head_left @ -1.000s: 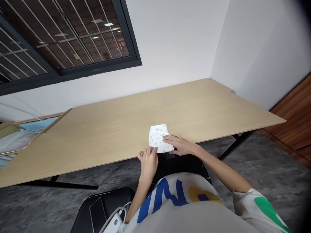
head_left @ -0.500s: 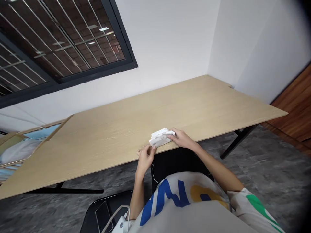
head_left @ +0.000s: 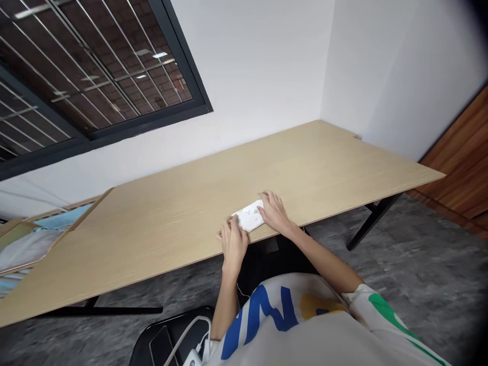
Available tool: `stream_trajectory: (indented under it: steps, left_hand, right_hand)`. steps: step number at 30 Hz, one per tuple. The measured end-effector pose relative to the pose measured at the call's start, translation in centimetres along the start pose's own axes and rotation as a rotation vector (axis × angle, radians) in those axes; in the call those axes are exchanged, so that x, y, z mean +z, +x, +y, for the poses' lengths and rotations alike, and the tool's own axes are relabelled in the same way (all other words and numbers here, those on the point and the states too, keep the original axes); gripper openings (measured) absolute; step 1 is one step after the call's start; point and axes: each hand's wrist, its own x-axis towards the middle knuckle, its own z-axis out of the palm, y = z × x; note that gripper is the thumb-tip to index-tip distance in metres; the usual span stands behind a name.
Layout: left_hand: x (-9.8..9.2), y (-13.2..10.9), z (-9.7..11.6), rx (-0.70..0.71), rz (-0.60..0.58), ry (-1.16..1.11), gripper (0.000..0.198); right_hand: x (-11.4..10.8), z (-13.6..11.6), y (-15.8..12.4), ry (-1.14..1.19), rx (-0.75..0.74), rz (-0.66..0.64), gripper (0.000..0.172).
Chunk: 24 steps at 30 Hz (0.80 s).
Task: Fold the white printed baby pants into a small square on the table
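A small white cloth with a faint printed pattern (head_left: pixel 250 217) lies folded into a narrow strip near the front edge of the light wooden table (head_left: pixel 183 203). My left hand (head_left: pixel 233 240) rests flat on the strip's left end, fingers stretched out. My right hand (head_left: pixel 273 212) presses flat on its right end, fingers extended over the fabric. Both hands lie on top of the cloth rather than gripping it.
A wooden crib-like frame with blue and white bedding (head_left: pixel 34 239) stands at the table's left end. A black chair seat with a phone and white cable (head_left: pixel 168 340) sits below left. White walls meet in the corner behind; a barred window (head_left: pixel 84 71) is upper left.
The cloth was a wider folded square a second ago; it has been folded over into a narrow strip. Both hands have moved onto it and flattened out.
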Motion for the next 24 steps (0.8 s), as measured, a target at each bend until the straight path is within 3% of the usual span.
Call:
stream_trajectory:
  steps: [4,6,11,19,24]
  left_hand:
    - [1.4,1.4,1.5,0.139,-0.08,-0.012,0.059]
    - [2.6,1.7,1.7,0.134,-0.115,0.006,0.061]
    - [4.3,1.9,1.1,0.129,-0.135,0.023,0.062]
    - [4.1,1.6,0.6,0.049,-0.159,0.055,0.071]
    - [3.2,0.9,-0.9,0.013,-0.138,0.038,0.072]
  right_hand:
    - [0.0,-1.0,-0.2,0.0,-0.347,-0.097,0.05]
    - [0.6,-0.9,-0.3,-0.009,-0.399,-0.168,0.053]
    - [2.2,0.4,-0.4,-0.009,-0.312,-0.265,0.058]
    - [1.4,1.6,-0.3,0.058,-0.198,-0.411,0.072]
    - [0.3,2.2,-0.9,0.075,-0.095,-0.344,0.078]
